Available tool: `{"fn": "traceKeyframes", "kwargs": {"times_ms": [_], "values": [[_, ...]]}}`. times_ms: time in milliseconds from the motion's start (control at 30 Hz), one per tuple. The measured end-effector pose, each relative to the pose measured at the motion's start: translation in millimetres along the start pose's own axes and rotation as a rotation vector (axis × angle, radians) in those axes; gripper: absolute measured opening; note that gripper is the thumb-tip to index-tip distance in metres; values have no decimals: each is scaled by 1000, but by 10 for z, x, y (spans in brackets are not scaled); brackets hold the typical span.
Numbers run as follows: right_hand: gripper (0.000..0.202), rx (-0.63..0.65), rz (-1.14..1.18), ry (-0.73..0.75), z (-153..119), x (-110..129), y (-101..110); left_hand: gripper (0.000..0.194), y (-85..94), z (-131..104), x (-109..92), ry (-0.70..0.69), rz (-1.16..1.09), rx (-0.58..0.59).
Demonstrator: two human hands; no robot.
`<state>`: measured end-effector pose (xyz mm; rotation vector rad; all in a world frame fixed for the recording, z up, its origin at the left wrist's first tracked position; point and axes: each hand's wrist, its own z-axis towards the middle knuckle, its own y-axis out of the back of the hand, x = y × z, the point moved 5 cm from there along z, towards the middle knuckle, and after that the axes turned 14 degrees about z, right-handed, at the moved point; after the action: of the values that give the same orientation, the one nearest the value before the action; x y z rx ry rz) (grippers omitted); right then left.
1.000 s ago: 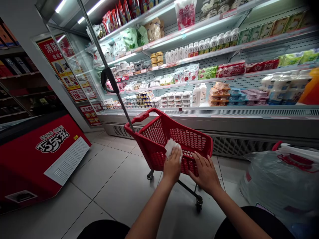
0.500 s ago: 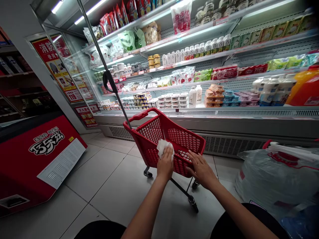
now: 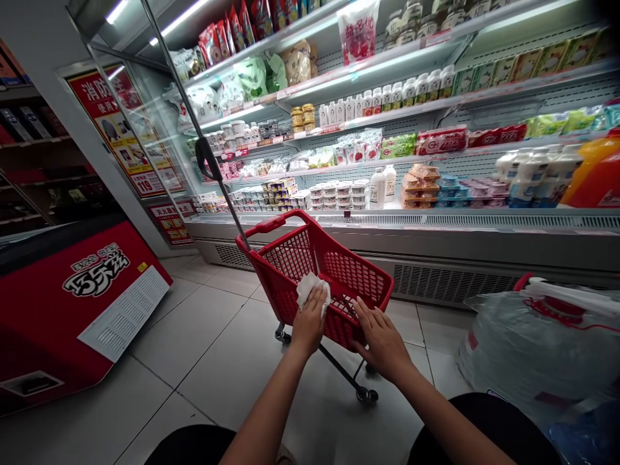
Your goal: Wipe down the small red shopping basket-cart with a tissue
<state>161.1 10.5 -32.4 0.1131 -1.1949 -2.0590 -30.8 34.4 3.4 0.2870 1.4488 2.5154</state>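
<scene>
A small red shopping cart with a perforated plastic basket stands on the tiled floor in front of me. My left hand presses a crumpled white cloth or tissue against the near side of the basket, with its fingers over it. Against the same side, nearer the right end, rests my right hand, its fingers stretched out and nothing held in them. A grey pole with a black loop rises from the cart's handle end.
Behind the cart is a lit refrigerated display stocked with dairy goods. A red freezer stands at the left. Large wrapped bottles sit at the right, and my dark-clothed knees show at the bottom.
Both hands have shifted slightly left with the cloth. The cart's near end has moved a little left, and its front wheels have swivelled.
</scene>
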Motion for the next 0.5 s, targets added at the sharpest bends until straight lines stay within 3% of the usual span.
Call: {"fn": "traceKeyframes", "kwargs": {"times_ms": [133, 267, 500], "values": [[96, -23, -38, -13, -7, 134, -87, 56, -42, -163, -203, 59, -82, -42], [98, -16, -64, 6, -2, 184, -116, 57, -60, -257, -391, 31, -203, -23], [100, -30, -67, 13, -55, 268, -146, 55, -8, -238, -267, -13, -265, 8]]}}
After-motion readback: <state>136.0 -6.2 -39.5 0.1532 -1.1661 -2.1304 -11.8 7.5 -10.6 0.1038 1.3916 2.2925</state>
